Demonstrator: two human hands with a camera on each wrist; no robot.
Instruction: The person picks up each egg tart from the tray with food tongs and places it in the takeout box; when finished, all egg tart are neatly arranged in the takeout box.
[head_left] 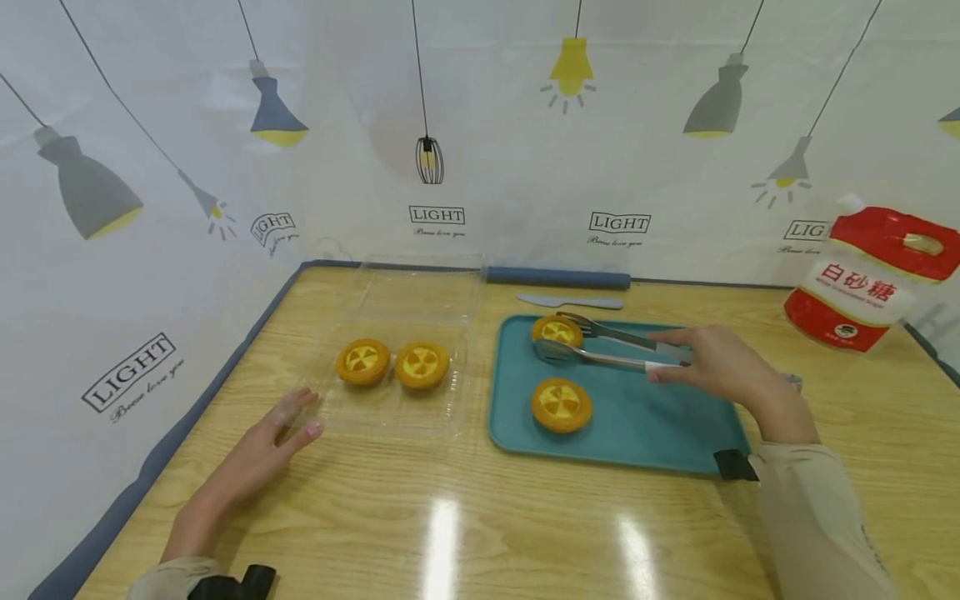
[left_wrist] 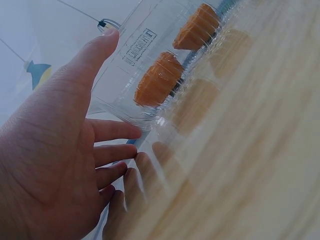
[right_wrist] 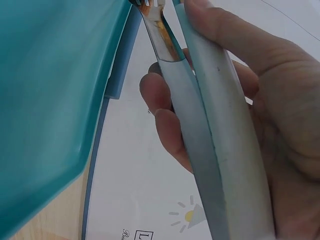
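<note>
My right hand (head_left: pixel 723 362) grips metal tongs (head_left: pixel 607 358) by their handles, fingers curled round them in the right wrist view. The tongs' spread tips lie on either side of an egg tart (head_left: pixel 558 332) at the back left of the teal tray (head_left: pixel 645 433). A second egg tart (head_left: pixel 561 406) sits nearer the tray's front edge. My left hand (head_left: pixel 262 446), fingers loosely extended, is at the left edge of a clear plastic box (head_left: pixel 390 417). Its index fingertip appears to touch the box's corner in the left wrist view. Two tarts (head_left: pixel 393 364) stand side by side inside.
The box's clear lid (head_left: pixel 420 287) is folded back toward the wall. Behind the tray lie a table knife (head_left: pixel 572 302) and a blue roll (head_left: pixel 558 277). A red and white sugar bag (head_left: pixel 862 287) stands at the back right. Printed sheeting borders the table's back and left.
</note>
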